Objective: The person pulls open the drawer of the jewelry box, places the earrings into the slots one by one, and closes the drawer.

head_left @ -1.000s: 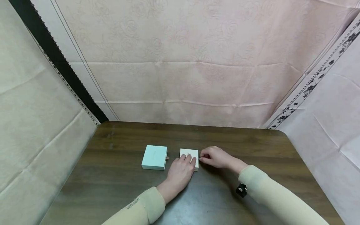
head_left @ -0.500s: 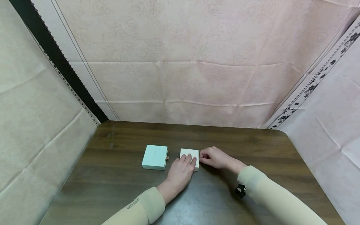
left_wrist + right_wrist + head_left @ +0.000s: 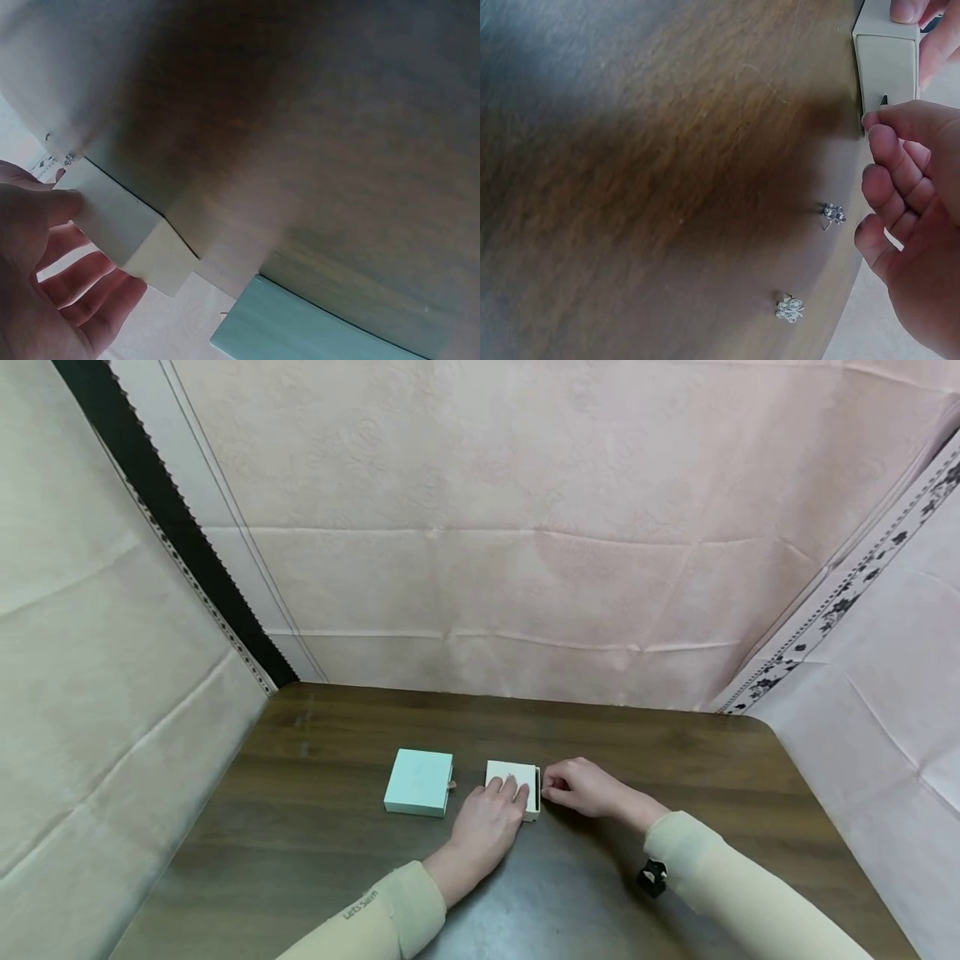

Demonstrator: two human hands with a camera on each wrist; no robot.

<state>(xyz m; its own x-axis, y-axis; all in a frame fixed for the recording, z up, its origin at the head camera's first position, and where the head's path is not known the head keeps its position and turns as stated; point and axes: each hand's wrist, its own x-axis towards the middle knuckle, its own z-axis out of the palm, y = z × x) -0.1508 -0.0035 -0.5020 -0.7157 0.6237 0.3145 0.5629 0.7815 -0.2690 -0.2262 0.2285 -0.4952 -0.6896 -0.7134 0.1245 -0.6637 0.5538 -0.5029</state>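
My left hand (image 3: 483,831) grips a small white box (image 3: 501,767), its fingers lying over the top. In the left wrist view the thumb presses one side of that box (image 3: 116,214). At the right end of the box, my right hand (image 3: 588,788) has thumb and forefinger together on a small black tab (image 3: 884,99), seen in the right wrist view, with the other fingers curled. A narrow dark gap shows between the box's cover and its drawer.
A mint-green box (image 3: 418,778) with a small pinkish tab lies left of the white one. In the right wrist view, two sparkling ornaments (image 3: 834,214) (image 3: 789,308) lie on the wooden table (image 3: 337,860) near my right hand.
The drawer has slid slightly right out of the white box's cover, with my right hand at its end. The head view has shifted a little.
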